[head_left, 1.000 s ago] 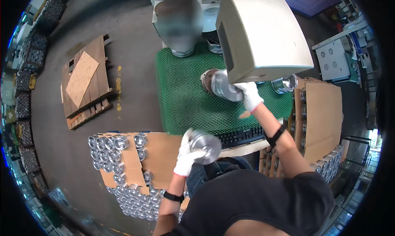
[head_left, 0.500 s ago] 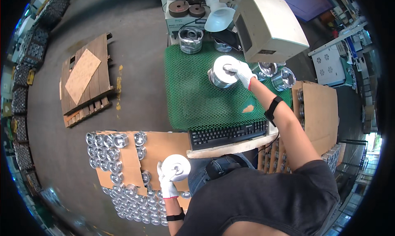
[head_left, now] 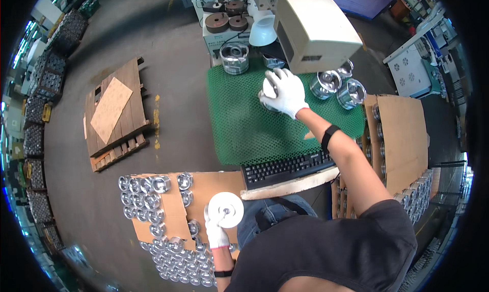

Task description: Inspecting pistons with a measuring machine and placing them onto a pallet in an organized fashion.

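Nearest, low at the left: the left hand (head_left: pixel 218 230), gloved, is closed around a round metal part (head_left: pixel 225 209), held by its side wall with the flat bright face up, over the near edge of a cardboard sheet (head_left: pixel 175 210). Under and around the sheet, a stack of like metal parts (head_left: pixel 178 261) is packed in close rows, layer on layer.

Middle: a black keyboard (head_left: pixel 289 167) is set at the near edge of the bench, on a pale board.

Further: the right hand (head_left: pixel 285 90), gloved, is spread and cupped over a second metal part (head_left: pixel 268 93) standing on the green mesh mat (head_left: pixel 244 124) near its far edge; how firmly it is gripped cannot be told.

Judged: solid machined metal, heavy for its size, stiff, smooth and likely slippery; best taken around the side wall.

Far right corner: two more metal parts (head_left: pixel 338 88) stand under a beige housing (head_left: pixel 316 29). Right of the bench, more are stacked under cardboard (head_left: pixel 402 139).
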Tool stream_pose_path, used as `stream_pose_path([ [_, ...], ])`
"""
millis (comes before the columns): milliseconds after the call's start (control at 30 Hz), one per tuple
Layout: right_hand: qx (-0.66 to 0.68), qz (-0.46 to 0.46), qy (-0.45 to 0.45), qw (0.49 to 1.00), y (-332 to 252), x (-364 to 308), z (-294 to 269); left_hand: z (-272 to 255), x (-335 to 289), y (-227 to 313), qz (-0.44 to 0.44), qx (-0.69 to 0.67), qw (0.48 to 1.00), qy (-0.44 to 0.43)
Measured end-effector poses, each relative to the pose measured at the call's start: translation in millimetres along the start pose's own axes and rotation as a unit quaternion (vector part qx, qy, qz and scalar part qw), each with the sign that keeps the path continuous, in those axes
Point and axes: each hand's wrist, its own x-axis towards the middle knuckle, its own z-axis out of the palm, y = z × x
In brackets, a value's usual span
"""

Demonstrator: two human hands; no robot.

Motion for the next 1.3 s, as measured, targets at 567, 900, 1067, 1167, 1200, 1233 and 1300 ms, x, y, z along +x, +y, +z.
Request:
stream_pose_path([
  [567,0.22,0.209,-0.08,0.95,-47.3,-263.6,-55.6,122.4,-13.0,108.5,0.001,-0.11,0.983,-0.147],
  [900,0.417,0.316,-0.139,0.841,-83.7,-286.6,-59.7,136.6,-32.8,107.8,0.006,-0.123,0.976,-0.177],
  [1067,0.585,0.385,-0.17,0.693,-86.5,-276.8,-66.0,141.7,-48.1,109.0,-0.019,-0.133,0.972,-0.192],
  [1167,0.696,0.353,-0.193,0.595,-99.3,-248.3,-88.4,138.8,-63.9,111.5,-0.022,-0.093,0.972,-0.216],
  [1200,0.778,0.331,-0.204,0.493,-104.2,-240.3,-93.1,131.2,-66.6,105.9,-0.022,-0.093,0.97,-0.225],
  [1233,0.824,0.312,-0.193,0.432,-112.7,-234.9,-92.3,120.9,-64.5,98.2,-0.024,-0.091,0.97,-0.223],
  [1300,0.854,0.385,-0.203,0.285,-124.0,-221.4,-97.6,118.9,-68.5,101.9,-0.142,-0.172,0.957,-0.184],
])
